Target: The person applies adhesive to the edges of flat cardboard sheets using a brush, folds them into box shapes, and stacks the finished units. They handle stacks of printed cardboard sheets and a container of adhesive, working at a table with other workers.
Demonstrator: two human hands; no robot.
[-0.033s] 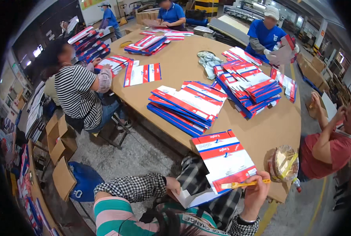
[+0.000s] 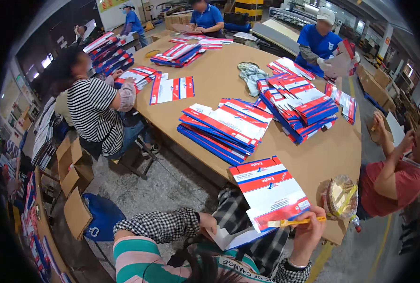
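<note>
Workshop, brown surface point(image 2: 332, 151); left hand point(image 2: 209, 222) pinches carton point(image 2: 271, 193) flap; right hand point(image 2: 309, 231) grips yellow tool point(image 2: 294, 221); keep carton flat, tool along edge.

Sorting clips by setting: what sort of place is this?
Probably a packaging workshop or factory floor. Stacks of flat printed cartons cover a big worktable, several people sit folding them, and cardboard boxes and machinery stand around.

A packing workshop or factory floor. Around the large wooden worktable point(image 2: 219, 80) sit several workers; on it lie stacks of flat red, white and blue cartons point(image 2: 228, 125). Beyond its far side stand cardboard boxes point(image 2: 375, 85) and machinery point(image 2: 304, 14).
</note>
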